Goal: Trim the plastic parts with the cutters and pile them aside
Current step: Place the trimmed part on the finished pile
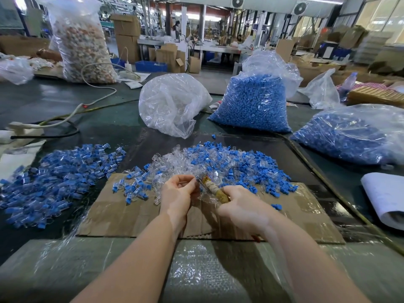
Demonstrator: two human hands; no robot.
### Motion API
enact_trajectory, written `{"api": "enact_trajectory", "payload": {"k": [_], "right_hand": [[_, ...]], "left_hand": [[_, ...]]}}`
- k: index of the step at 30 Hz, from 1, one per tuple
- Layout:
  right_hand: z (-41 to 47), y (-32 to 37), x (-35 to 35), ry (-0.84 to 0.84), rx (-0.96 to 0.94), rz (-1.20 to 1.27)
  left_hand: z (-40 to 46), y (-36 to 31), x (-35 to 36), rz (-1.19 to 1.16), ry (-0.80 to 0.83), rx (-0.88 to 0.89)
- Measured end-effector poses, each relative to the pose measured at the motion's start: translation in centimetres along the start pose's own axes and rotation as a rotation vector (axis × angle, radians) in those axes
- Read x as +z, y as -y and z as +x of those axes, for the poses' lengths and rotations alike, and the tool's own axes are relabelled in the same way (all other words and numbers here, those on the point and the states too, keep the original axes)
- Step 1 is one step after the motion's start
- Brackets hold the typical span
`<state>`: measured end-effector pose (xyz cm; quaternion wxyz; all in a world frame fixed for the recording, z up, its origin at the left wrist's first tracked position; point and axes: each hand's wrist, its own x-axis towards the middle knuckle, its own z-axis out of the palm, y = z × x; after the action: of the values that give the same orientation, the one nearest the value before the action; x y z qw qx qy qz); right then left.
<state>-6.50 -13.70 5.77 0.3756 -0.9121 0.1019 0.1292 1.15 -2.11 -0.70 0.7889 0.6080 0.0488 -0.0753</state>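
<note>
Head view: both hands meet just below the middle of the frame, over a flat sheet of cardboard lying on the dark surface. The left hand has its fingers curled inward, the fingertips pinching something small and clear at the nose of the cutters; the pinched piece is too small and blurred to make out. The right hand is wrapped around the cutters' handle, which is taped in yellowish-white and points toward 11 o'clock, its metal tip touching the left fingertips.

Directly beyond the hands, at 12 o'clock, a loose heap of clear and blue parts spreads across the far edge of the cardboard and onto the surface. At 9 o'clock, well apart from the hands, lies a second pile of blue-and-clear parts, wide and flat. One stray blue piece sits on the cardboard at 3 o'clock of the right hand.

Farther back, at 12 o'clock, a crumpled clear plastic bag slumps beside a tall bag packed with blue pieces. At 2 o'clock a second, lower bag of blue pieces lies on its side. At 10 o'clock, far back, an upright bag of pale mixed scraps stands, with a white cable trailing across the surface before it. A roll of white paper rests at the right edge, at 3 o'clock.
</note>
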Motion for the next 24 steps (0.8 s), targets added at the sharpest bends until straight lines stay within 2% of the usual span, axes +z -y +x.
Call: {"api": "enact_trajectory", "payload": {"k": [2, 4, 7, 10, 14, 17, 24], "right_hand": [[0.1, -0.3, -0.5, -0.035, 0.009, 0.141], [0.4, -0.7, -0.7, -0.118, -0.003, 0.163], [1.5, -1.6, -1.0, -0.323, -0.017, -0.017], [2.2, -2.6, -1.6, -0.427, 0.034, -0.16], [2.6, -3.9, -2.1, -0.468, 0.092, -0.331], [2.9, -4.6, -2.3, -0.486, 0.118, -0.396], [3.3, -5.5, -2.5, -0.48, 0.131, -0.486]], "left_hand": [[-0.1, 0.0, 0.1, 0.016, 0.006, 0.006], [-0.3, 0.0, 0.1, 0.03, 0.008, 0.019], [-0.6, -0.1, -0.1, 0.075, 0.004, 0.066], [-0.4, -0.9, -0.8, 0.275, -0.063, 0.259], [1.0, -2.5, -3.6, 0.622, -0.28, 0.475], [2.4, -2.6, -6.1, 0.843, -0.423, 0.511], [3.6, -1.9, -7.6, 1.127, -0.436, 0.439]]}}
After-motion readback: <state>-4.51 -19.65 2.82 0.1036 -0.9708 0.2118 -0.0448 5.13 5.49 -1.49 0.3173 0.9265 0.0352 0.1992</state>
